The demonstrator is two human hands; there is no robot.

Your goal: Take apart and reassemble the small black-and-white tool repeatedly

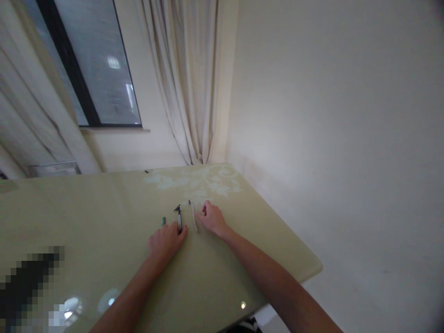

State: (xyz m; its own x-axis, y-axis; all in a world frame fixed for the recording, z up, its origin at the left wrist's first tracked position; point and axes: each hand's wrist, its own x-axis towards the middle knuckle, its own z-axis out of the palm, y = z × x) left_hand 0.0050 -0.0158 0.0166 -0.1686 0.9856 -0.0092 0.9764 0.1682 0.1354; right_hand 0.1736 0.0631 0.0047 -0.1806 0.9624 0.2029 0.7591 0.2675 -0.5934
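Note:
My left hand [165, 241] rests on the table with its fingers curled. Between its thumb and forefinger is the lower end of a slim dark-and-silver thing with a black crosswise head, like a razor [180, 219]. A small green and dark piece [163, 221] shows just past the knuckles. To the right lies a thin whitish strip with a dark tip [194, 217], apart from the left hand. My right hand [212, 219] is beside this strip, fingers curled closed, thumb side towards it. Whatever the right fingers hold, if anything, is hidden.
The glossy pale table [263, 222] has a white floral pattern near its far corner. A small black bit [146, 171] lies by the far edge. A wall [329, 138] runs along the right side. Curtains [189, 83] and a window [100, 64] are behind. A pixelated dark patch covers the lower left.

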